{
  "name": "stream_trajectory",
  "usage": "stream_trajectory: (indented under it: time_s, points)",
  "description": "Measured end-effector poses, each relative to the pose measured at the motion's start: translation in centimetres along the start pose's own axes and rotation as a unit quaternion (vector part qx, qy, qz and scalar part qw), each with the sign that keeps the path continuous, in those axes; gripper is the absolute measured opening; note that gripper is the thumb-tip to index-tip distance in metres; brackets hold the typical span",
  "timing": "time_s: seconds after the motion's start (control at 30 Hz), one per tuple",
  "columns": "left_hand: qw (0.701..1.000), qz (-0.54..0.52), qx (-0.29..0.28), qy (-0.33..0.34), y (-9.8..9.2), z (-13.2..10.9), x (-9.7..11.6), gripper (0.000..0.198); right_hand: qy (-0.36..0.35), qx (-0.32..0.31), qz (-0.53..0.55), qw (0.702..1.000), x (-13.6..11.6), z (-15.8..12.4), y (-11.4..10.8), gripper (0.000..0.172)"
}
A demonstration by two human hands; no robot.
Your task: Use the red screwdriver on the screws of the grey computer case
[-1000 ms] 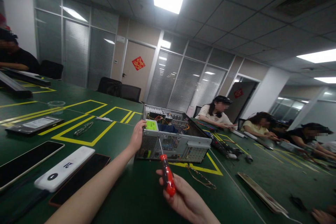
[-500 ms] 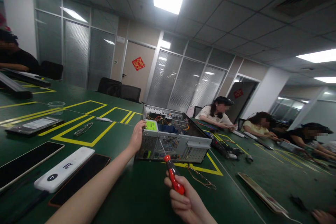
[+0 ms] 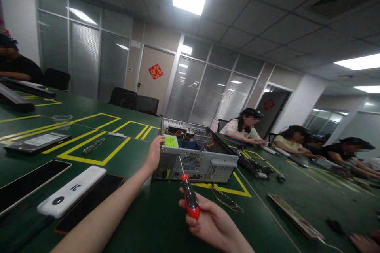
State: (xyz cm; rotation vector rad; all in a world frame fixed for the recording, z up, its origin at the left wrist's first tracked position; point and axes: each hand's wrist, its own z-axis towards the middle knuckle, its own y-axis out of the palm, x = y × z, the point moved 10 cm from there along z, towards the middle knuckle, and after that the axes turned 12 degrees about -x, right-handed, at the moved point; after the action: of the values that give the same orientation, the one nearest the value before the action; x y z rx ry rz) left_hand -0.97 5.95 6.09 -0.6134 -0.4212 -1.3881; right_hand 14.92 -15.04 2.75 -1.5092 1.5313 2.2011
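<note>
A computer case (image 3: 218,165) lies open on the green table, its perforated rear panel facing me and wires showing inside. My left hand (image 3: 154,154) rests against its left corner, fingers closed over the edge beside a yellow-green labelled power supply (image 3: 170,141). In my right hand (image 3: 212,218) is a screwdriver (image 3: 190,197) with a red and black handle. Its thin shaft points up at the rear panel near the power supply; I cannot tell whether the tip touches a screw.
Left of me lie a hard drive (image 3: 38,142), a white device marked 21 (image 3: 73,190) and two dark phones. Eyeglasses (image 3: 227,199) sit before the case; another phone (image 3: 293,215) is at right. Several people work around the table.
My right hand has shifted slightly left and turned the screwdriver handle, with the fingers loosened around it. The left hand keeps its place on the case.
</note>
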Motion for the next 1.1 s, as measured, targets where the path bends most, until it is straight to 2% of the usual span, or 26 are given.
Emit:
stream_trajectory:
  time_s: [0.13, 0.27, 0.43, 0.6, 0.73, 0.9, 1.1]
  points:
    - [1.000, 0.002, 0.004, 0.001, -0.1, 0.0, 0.1, 0.047, -0.020, 0.021, -0.035, 0.999, 0.1, 0.3, -1.2, 0.050]
    - [1.000, -0.001, 0.001, -0.005, 0.0, 0.1, 0.0, 0.048, -0.045, 0.046, 0.006, 0.998, 0.3, 0.6, -2.1, 0.049]
    - [1.000, -0.004, -0.001, -0.004, 0.1, 0.1, -0.1, 0.051, 0.013, 0.089, 0.036, 0.995, 1.6, 0.2, -3.1, 0.044]
    - [1.000, -0.008, 0.006, 0.002, 0.0, 0.0, -0.2, 0.050, 0.019, 0.070, 0.029, 0.997, 1.8, 0.1, -3.1, 0.043]
    - [1.000, -0.009, 0.004, 0.003, 0.1, 0.0, -0.2, 0.048, 0.047, 0.035, 0.045, 0.997, 2.4, 0.4, -2.0, 0.053]
    - [1.000, -0.011, 0.004, -0.004, 0.1, 0.1, 0.0, 0.048, 0.056, -0.013, 0.022, 0.998, 2.5, 0.9, -0.7, 0.054]
    - [1.000, -0.010, 0.002, -0.004, 0.2, 0.1, 0.2, 0.049, 0.014, 0.011, -0.029, 0.999, 1.9, 0.9, -1.8, 0.061]
